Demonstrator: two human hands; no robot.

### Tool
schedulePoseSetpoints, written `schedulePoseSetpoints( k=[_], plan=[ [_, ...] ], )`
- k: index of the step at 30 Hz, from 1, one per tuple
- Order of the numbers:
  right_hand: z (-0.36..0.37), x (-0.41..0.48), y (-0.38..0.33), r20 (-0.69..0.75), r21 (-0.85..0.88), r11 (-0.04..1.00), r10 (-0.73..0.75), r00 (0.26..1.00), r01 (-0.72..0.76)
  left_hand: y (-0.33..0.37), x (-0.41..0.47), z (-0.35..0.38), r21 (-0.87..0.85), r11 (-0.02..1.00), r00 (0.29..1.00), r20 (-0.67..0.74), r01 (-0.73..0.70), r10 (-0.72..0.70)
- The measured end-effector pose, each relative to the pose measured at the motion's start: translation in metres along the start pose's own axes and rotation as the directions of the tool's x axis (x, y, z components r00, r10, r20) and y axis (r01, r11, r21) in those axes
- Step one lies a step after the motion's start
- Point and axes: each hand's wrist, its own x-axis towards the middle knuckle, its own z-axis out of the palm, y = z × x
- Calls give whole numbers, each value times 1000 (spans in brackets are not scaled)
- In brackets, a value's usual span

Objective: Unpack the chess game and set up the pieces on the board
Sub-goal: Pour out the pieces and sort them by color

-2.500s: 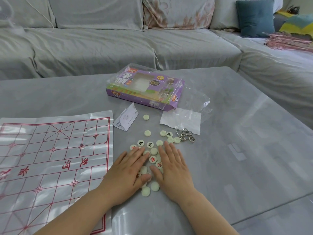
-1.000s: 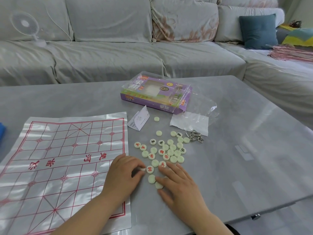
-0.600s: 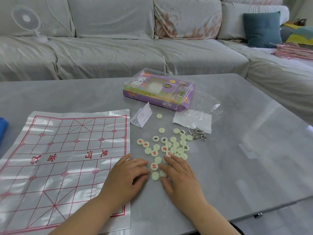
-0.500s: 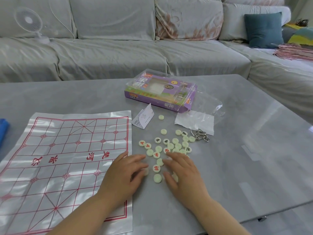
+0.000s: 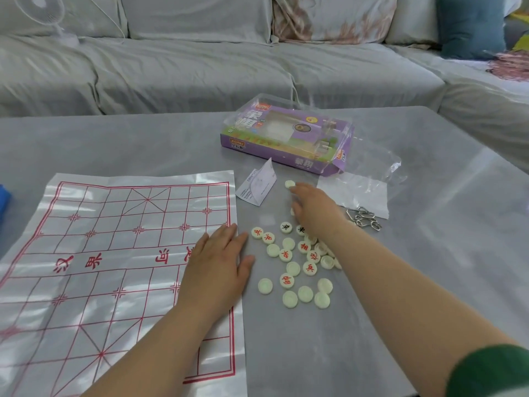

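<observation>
A plastic chess sheet [image 5: 94, 262] with a red grid lies flat at the left of the grey table [image 5: 429, 253]. Several round cream pieces [image 5: 294, 267], some with red or black characters up, lie scattered right of it. My left hand [image 5: 217, 265] rests flat, fingers straight, on the sheet's right edge. My right hand [image 5: 313, 209] reaches forward over the pile, its fingertips touching a lone blank piece [image 5: 289, 183] at the far side. Whether those fingers pinch that piece I cannot tell.
The purple game box [image 5: 286, 141] lies beyond the pieces, with a clear plastic bag [image 5: 363, 184] to its right. A folded paper slip [image 5: 257, 187] stands left of the lone piece. Metal wire rings [image 5: 363, 217] lie right of my right hand. A sofa borders the table's far side.
My right hand left the near pile and stretched forward to the lone far piece. My left hand slid left onto the sheet's edge and flattened.
</observation>
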Motion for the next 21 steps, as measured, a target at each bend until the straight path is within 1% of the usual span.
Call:
schedulePoseSetpoints(
  k=[3,6,9,13,15,18,20,21],
  plan=[
    [3,18,-5,8,-53,999,-9,1000,9,-2,-1,2,-31,1000,1000,-18,0,-1],
    [6,29,-9,-65,-85,996,8,998,-14,-3,-1,1,-21,1000,1000,-21,-8,8],
    [7,35,-11,-113,-76,997,25,993,-33,-1,0,-2,-33,999,1000,-18,-3,3],
    [3,35,-8,-94,-56,998,21,995,-26,-2,0,-1,-43,999,1000,-21,11,-12],
    [0,31,-7,-94,18,999,34,995,-33,-1,0,-3,4,1000,1000,11,9,-9],
    [-6,24,-5,-92,201,978,72,993,-52,0,1,-3,-4,1000,1000,16,6,-6],
    [-9,20,-5,-74,282,957,88,993,-64,-1,0,-1,-8,1000,1000,-15,13,-13],
    [-9,19,-5,-62,306,950,93,994,-70,-2,0,-1,-6,1000,1000,-9,17,-17]
  ],
)
